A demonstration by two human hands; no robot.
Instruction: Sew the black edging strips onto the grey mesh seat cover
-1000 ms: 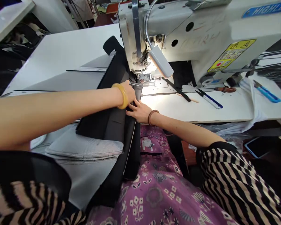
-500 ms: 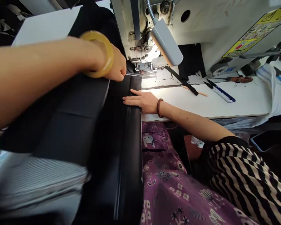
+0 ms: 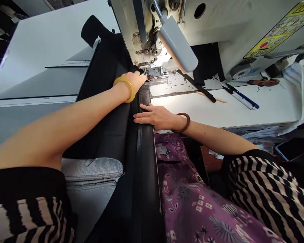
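Black fabric (image 3: 147,175) at sewing machine (image 3: 225,27)
Left grip (image 3: 134,81) curls, hold unclear; right grip (image 3: 158,117) lies spread on fabric; its long axis points machineward.

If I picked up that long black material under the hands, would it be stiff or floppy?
Probably floppy: the black material bends down past the front edge of the white table. It might feel slightly slippery, as its surface below the right hand looks smooth. Lifted by one end, it would likely sag, being so long.
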